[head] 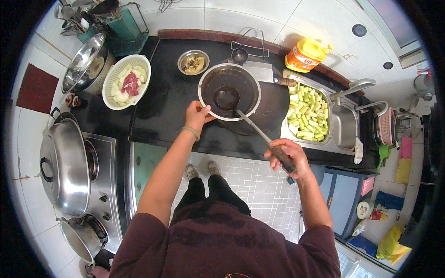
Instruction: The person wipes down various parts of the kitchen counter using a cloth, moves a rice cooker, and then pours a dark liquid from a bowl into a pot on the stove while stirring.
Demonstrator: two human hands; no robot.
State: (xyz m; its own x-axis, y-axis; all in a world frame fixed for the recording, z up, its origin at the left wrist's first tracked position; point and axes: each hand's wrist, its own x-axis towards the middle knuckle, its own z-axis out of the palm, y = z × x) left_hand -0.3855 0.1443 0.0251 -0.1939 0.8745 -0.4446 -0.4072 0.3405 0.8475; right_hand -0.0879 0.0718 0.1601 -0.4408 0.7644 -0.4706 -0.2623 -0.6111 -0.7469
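My left hand point(198, 116) grips the near left rim of a round basin point(252, 81) with a pale rim and a dark interior. In my right hand point(290, 156) is the worn handle of a long metal ladle point(255, 128). The ladle's bowl rests inside the basin, in what looks like dark liquid. Behind the basin, a cleaver point(259, 71) with a wooden handle lies on a round dark board point(273, 107). A small steel bowl point(193, 62) of chopped pale pieces stands at the back left of the basin.
A pale colander point(107, 83) holds cut vegetable and raw meat. Chopped green vegetable point(307, 114) fills the left side of the steel sink point(344, 125). A yellow jug point(307, 54) stands by the wall. A large lidded wok point(67, 166) and a pot point(81, 239) sit on the stove point(107, 180).
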